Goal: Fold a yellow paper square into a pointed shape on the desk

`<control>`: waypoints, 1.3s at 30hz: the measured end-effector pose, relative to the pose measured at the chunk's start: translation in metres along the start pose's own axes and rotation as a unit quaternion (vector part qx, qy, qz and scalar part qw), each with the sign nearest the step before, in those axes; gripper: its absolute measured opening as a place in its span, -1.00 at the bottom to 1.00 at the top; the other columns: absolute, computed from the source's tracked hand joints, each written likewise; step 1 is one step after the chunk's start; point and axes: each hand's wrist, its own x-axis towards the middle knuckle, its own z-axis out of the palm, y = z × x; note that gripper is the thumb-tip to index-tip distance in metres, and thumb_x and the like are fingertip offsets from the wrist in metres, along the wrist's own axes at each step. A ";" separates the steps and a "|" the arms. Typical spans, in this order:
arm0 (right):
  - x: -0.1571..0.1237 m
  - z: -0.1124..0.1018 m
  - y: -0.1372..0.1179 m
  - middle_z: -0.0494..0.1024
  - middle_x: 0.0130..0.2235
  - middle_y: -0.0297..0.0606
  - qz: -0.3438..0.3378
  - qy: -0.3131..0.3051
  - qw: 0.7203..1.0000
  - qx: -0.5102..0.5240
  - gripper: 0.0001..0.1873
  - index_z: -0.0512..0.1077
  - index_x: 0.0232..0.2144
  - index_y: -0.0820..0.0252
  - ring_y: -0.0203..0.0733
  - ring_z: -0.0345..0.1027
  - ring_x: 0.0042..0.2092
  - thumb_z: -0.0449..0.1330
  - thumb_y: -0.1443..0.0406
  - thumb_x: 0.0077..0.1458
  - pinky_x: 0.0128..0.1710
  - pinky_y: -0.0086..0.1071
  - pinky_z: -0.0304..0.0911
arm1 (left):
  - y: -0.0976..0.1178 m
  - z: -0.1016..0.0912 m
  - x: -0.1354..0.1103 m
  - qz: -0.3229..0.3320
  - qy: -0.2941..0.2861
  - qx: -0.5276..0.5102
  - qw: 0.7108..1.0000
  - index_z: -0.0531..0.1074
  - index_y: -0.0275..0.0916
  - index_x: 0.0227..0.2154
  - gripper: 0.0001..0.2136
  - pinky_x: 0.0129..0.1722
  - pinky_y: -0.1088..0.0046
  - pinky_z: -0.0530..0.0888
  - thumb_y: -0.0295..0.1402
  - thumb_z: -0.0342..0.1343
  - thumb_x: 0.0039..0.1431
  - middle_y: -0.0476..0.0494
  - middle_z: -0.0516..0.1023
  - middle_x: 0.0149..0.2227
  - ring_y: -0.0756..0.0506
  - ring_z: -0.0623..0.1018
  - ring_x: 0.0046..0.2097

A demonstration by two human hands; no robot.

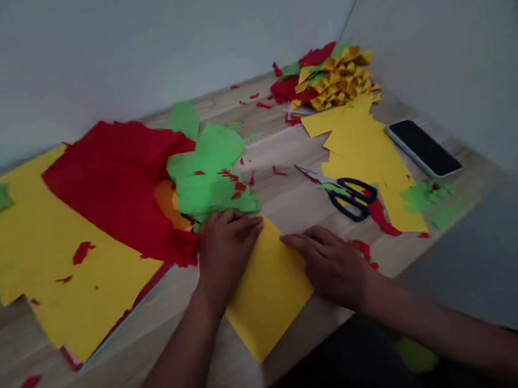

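A yellow sheet of paper [271, 293] lies at an angle near the table's front edge, between my two hands. At its far left corner, my left hand [225, 245] has its fingers bent and pressed together on the paper. My right hand [333, 263] grips the right edge, thumb and forefinger close together. Beyond my left hand sit crumpled green paper [211, 168] and a large red sheet [115, 174]. Scissors [351, 192] with dark blue handles rest to the upper right of my right hand, blades slightly apart.
Larger yellow paper [52, 244] spreads over the left side, under the red sheet. Cut yellow pieces [357, 144] lie at the right beside a phone [424, 147]. A pile of folded yellow strips [342, 80] stands near the wall corner. Small red scraps dot the wooden table [276, 148].
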 end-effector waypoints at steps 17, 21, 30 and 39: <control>-0.059 -0.020 -0.021 0.52 -0.01 -0.02 0.094 -0.018 0.993 0.072 -0.41 0.22 0.24 0.26 0.02 0.33 0.01 0.07 0.55 0.17 -0.05 -0.10 0.46 | -0.002 0.004 -0.002 -0.005 0.003 0.010 1.000 0.66 0.03 -0.21 -0.87 -0.14 0.23 0.32 -0.22 0.22 0.27 0.00 0.59 -0.24 -0.14 0.49 -0.16; -0.068 -0.027 -0.027 0.53 0.00 -0.03 0.105 -0.037 0.991 0.075 -0.45 0.22 0.23 0.22 0.02 0.37 0.02 0.07 0.51 0.20 -0.05 -0.06 0.47 | -0.003 0.004 -0.001 -0.006 0.001 0.014 1.000 0.66 0.04 -0.21 -0.87 -0.13 0.22 0.32 -0.22 0.21 0.26 0.01 0.60 -0.23 -0.14 0.49 -0.16; -0.013 -0.025 -0.001 0.56 -0.15 -0.20 0.148 0.073 0.978 0.129 -0.44 0.24 0.11 0.11 -0.12 0.50 -0.13 0.02 0.53 0.06 -0.14 -0.23 0.48 | -0.006 0.004 0.000 0.009 -0.011 0.024 1.000 0.66 0.01 -0.18 -0.84 -0.16 0.23 0.30 -0.24 0.19 0.27 -0.04 0.58 -0.24 -0.16 0.45 -0.18; 0.069 0.021 0.022 0.55 -0.08 -0.18 0.104 0.047 0.979 0.169 -0.29 0.18 0.18 0.13 -0.07 0.41 -0.06 0.01 0.56 -0.06 0.01 -0.15 0.38 | 0.000 0.000 0.000 0.001 -0.020 0.042 0.999 0.66 0.04 -0.20 -0.84 -0.19 0.23 0.28 -0.23 0.17 0.28 -0.06 0.57 -0.24 -0.18 0.45 -0.15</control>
